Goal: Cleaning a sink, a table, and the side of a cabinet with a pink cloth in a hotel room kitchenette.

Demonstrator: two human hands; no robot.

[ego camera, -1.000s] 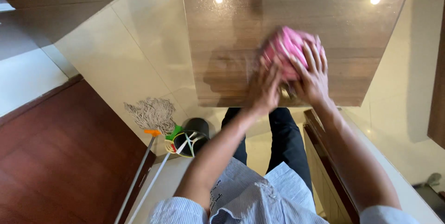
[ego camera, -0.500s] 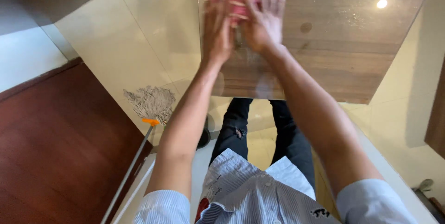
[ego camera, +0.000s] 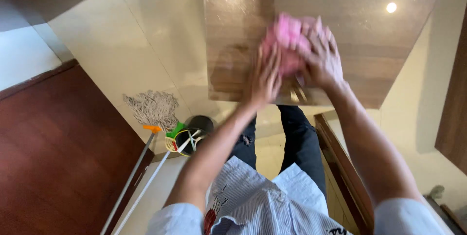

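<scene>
one pink cloth (ego camera: pixel 287 40), bunched into a lump with no clear long axis, sits on the glossy wooden desk (ego camera: pixel 355 30) near its front edge. both hands press on it with fingers spread: left hand (ego camera: pixel 265 77), right hand (ego camera: pixel 321 60). two mops (ego camera: pixel 151 108) lean at the left.

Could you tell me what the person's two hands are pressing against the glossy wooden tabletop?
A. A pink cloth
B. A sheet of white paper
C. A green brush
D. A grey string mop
A: the left hand and the right hand are both pressed on a bunched pink cloth lying on the wooden tabletop, while the string mop rests on the floor off to the left.
</scene>
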